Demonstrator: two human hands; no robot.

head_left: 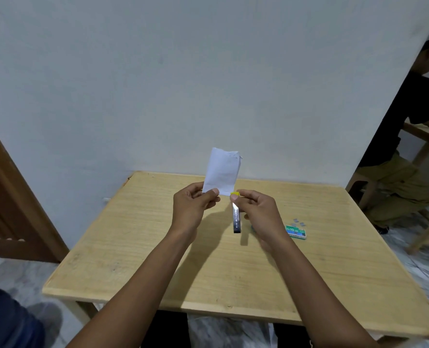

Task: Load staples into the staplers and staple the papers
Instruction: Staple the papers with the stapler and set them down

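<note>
The small green cardboard staple box lies flat on the light wooden counter. Just behind the box, a few short grey staple strips lie loose on the wood.

To the left of the box, both hands are raised above the counter. The right hand is the nearer one to the box. Its grip is closed: the fingers are curled round the upper part of a slim silver metal stapler with a yellow end. The stapler hangs almost upright, the yellow end on top.

Further left of the box, the left hand pinches the lower edge of a white folded sheet of paper between thumb and fingers. The paper stands up in front of the pale wall. The yellow end is just at the paper's lower corner; if they touch, I cannot tell. The right hand covers part of the stapler.

Far to the left of the box is a brown wooden door. Beyond the box to the right, another person in a dark shirt sits at a second wooden table.
</note>
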